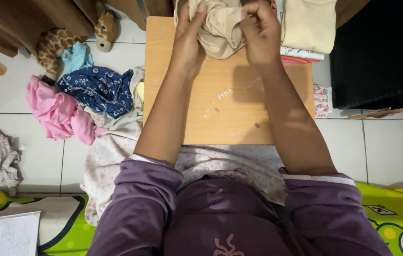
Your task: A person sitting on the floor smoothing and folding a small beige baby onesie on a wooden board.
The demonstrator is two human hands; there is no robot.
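A bunched beige garment (218,28) is held up over the far end of a small wooden table (227,106). My left hand (188,40) grips its left side, fingers curled into the cloth. My right hand (259,33) pinches its right side, close to the left hand. Both arms reach out from purple sleeves across the tabletop. The garment's upper part runs out of the frame.
A folded stack of clothes (305,28), cream on top, sits at the table's far right corner. A pile of loose clothes, pink (59,114) and blue floral (99,90), lies on the tiled floor to the left, beside a giraffe plush (54,45). A dark cabinet (381,47) stands right.
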